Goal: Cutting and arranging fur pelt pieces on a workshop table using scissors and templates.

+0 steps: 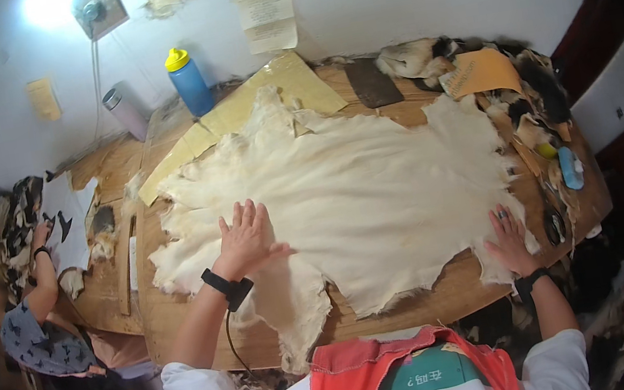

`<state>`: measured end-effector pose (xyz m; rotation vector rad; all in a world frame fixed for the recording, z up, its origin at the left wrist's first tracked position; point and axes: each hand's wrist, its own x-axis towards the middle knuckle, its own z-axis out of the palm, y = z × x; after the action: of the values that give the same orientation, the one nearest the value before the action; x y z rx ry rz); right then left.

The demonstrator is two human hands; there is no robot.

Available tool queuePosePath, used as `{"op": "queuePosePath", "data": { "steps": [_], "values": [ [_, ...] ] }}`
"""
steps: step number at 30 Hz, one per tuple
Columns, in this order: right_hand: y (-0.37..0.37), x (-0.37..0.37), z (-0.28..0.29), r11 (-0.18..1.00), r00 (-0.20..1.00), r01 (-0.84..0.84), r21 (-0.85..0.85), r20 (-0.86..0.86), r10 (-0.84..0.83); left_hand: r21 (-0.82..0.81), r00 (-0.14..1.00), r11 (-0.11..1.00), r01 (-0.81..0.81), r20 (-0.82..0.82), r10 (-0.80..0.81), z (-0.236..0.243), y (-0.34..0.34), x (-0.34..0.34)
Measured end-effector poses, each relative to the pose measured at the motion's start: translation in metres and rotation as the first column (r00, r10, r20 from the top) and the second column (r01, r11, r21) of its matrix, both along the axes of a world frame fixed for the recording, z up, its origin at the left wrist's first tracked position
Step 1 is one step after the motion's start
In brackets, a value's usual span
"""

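Note:
A large cream-coloured animal hide (378, 201) lies spread over the wooden table, ragged along its edges and faintly wrinkled across the middle. My left hand (250, 240) rests on its left part, palm down with the fingers stretched out and the thumb pointing right. At the hide's lower right corner, my right hand (509, 241) lies flat with its fingers apart, touching the edge. Neither hand holds anything. Each wrist wears a black band, and a cable hangs from the left one. One leg-shaped flap of the hide hangs toward the table's near edge.
Yellow paper sheets (311, 85) lie partly under the hide's far edge. Behind stand a blue bottle (190, 88) with a yellow lid and a pink flask (127, 116). Fur scraps (417, 57) and scissors (554, 226) line the right side. A co-worker (46, 319) handles pieces at the left.

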<state>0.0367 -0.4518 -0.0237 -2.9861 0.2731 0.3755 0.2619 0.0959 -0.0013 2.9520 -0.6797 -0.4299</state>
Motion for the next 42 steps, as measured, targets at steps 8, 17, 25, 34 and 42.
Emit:
{"op": "queuePosePath", "data": {
  "steps": [8,17,25,34,42],
  "values": [
    [0.003,-0.001,-0.010,1.000,1.000,0.012,-0.009,0.022,-0.012,-0.097,0.937,0.933,0.348,-0.007,-0.350,-0.016,-0.104,0.022],
    [0.036,0.041,0.040,0.994,0.996,-0.061,0.092,0.071,0.055,-0.066,0.958,0.958,0.280,-0.048,-0.283,-0.002,-0.117,0.025],
    [0.211,0.188,0.012,0.751,0.747,-0.652,0.103,0.260,0.612,0.004,0.949,0.953,0.302,-0.103,-0.300,-0.004,-0.120,0.020],
    [0.232,0.335,0.010,0.901,0.904,-0.427,0.073,0.008,0.427,-0.042,0.947,0.951,0.306,-0.086,-0.309,0.005,-0.111,0.005],
    [0.230,0.328,0.009,0.927,0.928,-0.370,0.059,0.073,0.366,-0.121,0.953,0.953,0.277,-0.093,-0.289,0.003,-0.107,0.007]
  ]
}}
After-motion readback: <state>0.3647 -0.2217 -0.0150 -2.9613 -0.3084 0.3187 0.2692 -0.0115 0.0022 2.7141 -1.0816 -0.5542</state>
